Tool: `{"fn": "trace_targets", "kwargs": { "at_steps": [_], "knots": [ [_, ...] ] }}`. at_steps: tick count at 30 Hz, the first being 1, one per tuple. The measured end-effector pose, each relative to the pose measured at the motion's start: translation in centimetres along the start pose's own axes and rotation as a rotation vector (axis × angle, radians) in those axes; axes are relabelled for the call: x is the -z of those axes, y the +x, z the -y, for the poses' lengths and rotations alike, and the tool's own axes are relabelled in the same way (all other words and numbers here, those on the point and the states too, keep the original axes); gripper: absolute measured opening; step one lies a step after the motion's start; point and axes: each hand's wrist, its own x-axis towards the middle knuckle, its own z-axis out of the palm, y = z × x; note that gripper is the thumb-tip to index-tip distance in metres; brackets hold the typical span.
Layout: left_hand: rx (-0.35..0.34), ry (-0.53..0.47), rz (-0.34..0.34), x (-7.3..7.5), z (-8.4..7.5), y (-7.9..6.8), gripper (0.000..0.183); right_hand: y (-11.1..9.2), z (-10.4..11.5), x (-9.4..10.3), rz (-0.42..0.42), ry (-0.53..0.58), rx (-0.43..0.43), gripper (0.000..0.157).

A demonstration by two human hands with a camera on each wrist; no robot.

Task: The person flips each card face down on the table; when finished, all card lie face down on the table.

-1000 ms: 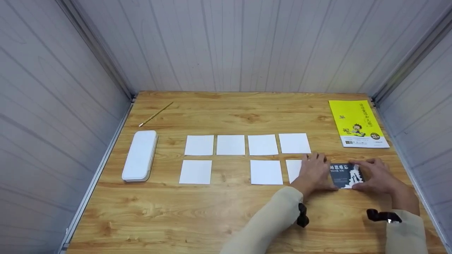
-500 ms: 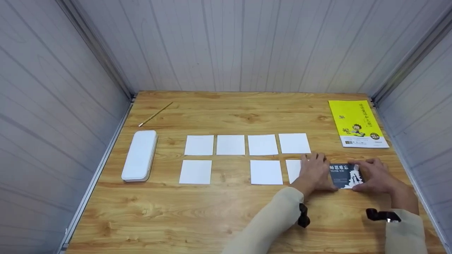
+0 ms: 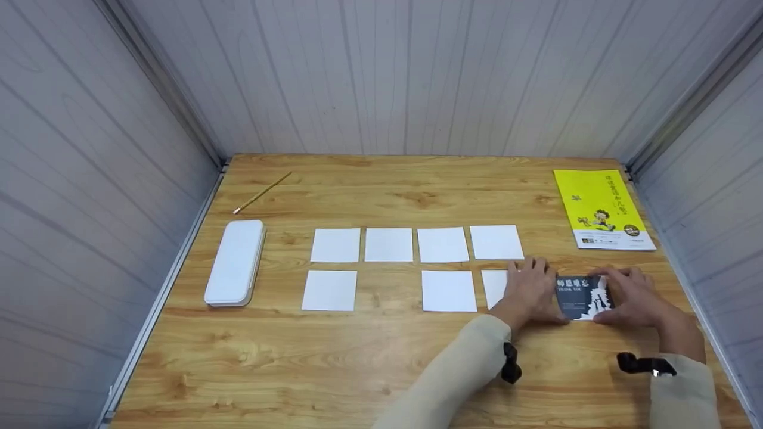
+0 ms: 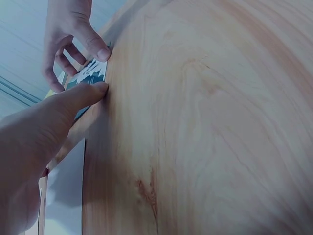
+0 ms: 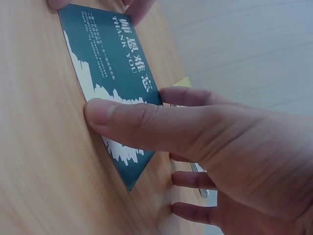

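A dark teal card [image 3: 573, 298] with white Chinese lettering, the words "THANK YOU" and a white silhouette lies at the right end of the lower row. My left hand [image 3: 532, 289] grips its left end, thumb at the near edge and a finger at the far edge. At the other end, my right hand [image 3: 635, 298] pinches the card between thumb and index finger; the right wrist view shows the thumb [image 5: 105, 113] over the near edge. Partly hidden under the left hand is a white card [image 3: 494, 285]. Another white card [image 3: 449, 291] lies left of that one.
Several white cards form an upper row, its rightmost card [image 3: 496, 242] behind the left hand. One more white card [image 3: 329, 290] is at lower left. A white case [image 3: 235, 262] and a pencil [image 3: 262, 193] lie at left. A yellow booklet [image 3: 602, 202] sits at back right.
The teal card's near edge has shifted very slightly toward the person. Both hands keep their grip in nearly the same place; the other things stay put.
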Motion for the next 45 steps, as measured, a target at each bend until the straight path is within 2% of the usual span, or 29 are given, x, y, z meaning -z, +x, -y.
{"fn": "trace_targets", "kwargs": {
  "at_steps": [9, 16, 23, 27, 31, 36, 41, 45],
  "knots": [
    [0.009, 0.005, -0.02, -0.2, -0.2, 0.1, 0.103, -0.2, 0.0, -0.5, -0.041, 0.001, -0.002, 0.087],
    [0.011, -0.01, -0.014, 0.3, 0.2, 0.4, 0.105, -0.1, 0.1, -0.5, -0.021, -0.012, -0.017, 0.104],
    [-0.008, -0.039, -0.049, 1.2, 1.1, 0.4, 0.107, 0.2, 0.6, -0.5, -0.019, -0.009, -0.009, 0.114],
    [-0.052, -0.105, -0.052, 2.0, 1.7, 0.4, 0.104, 0.5, 1.0, -0.4, -0.012, 0.002, -0.016, 0.114],
    [-0.101, -0.218, -0.043, 2.6, 2.4, 0.3, 0.1, 0.6, 1.3, -0.4, -0.011, 0.017, -0.016, 0.112],
    [-0.158, -0.378, -0.058, 3.0, 3.2, 0.0, 0.101, 0.6, 1.6, -0.7, -0.045, 0.021, 0.047, 0.105],
    [-0.185, -0.469, -0.089, 3.1, 3.3, -0.1, 0.108, 0.7, 1.9, -0.8, -0.075, 0.034, 0.112, 0.101],
    [-0.17, -0.53, -0.098, 3.1, 3.0, -0.1, 0.112, 1.0, 2.2, -0.8, -0.073, 0.049, 0.141, 0.099]
  ]
}}
